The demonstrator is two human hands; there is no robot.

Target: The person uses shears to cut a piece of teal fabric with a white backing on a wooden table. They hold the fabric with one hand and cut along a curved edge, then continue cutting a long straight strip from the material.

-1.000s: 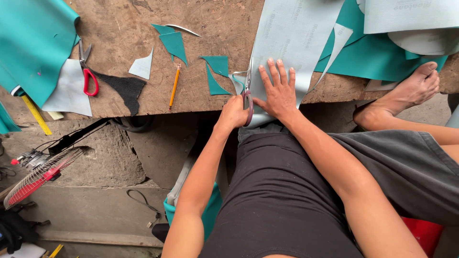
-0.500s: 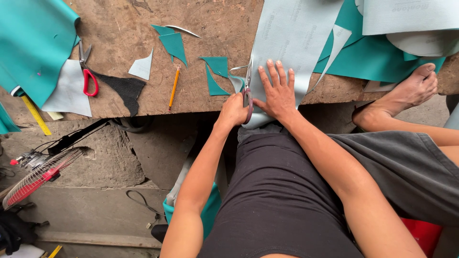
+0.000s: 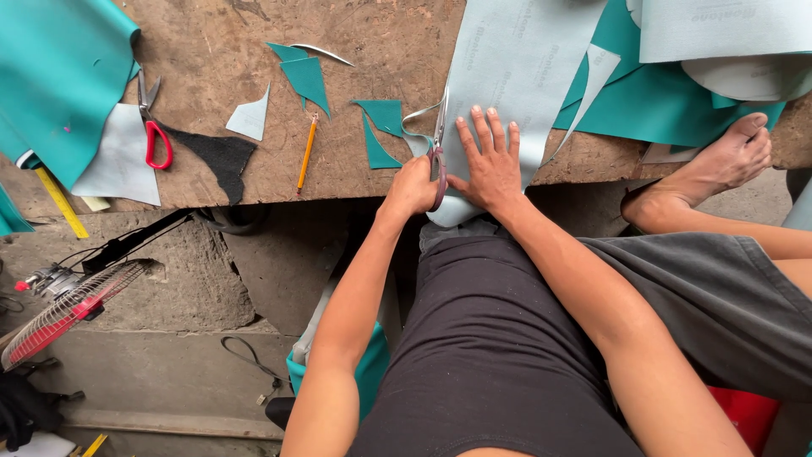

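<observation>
Nothing much has shifted since half a sec ago: your left hand (image 3: 412, 188) is a touch further up the cut, right hand (image 3: 489, 162) stays put.

Left hand is closed round the handles of the scissors (image 3: 439, 152), fingers wrapped, so grip is tight on them. Blades point away from you, up along the left edge of the pale grey sheet (image 3: 516, 68); can't tell how far apart the blades are. A thin curled strip of the grey material sits just left of the blades.

Right hand is flat & spread, palm down on the grey sheet, pressing it to the bench (image 3: 381, 34), holding nothing. Thumb is just beside the scissors' handles. Sheet hangs over the near edge of the bench toward your lap, its far end runs up out of view.

Left of the cut: teal offcuts (image 3: 378, 127), touching the curled strip. Further left a yellow pencil (image 3: 306, 152), another teal scrap w/ a pale sliver above it, a small grey triangle, a black scrap (image 3: 218, 156), then red-handled scissors (image 3: 152, 118) lying partly on a grey piece. Big teal sheet (image 3: 51, 76) covers the far-left corner.

Right of the grey sheet: more teal & grey sheets piled. Your bare foot (image 3: 719, 165) rests against the bench edge. Below left, on the floor, a fan (image 3: 63, 309).
</observation>
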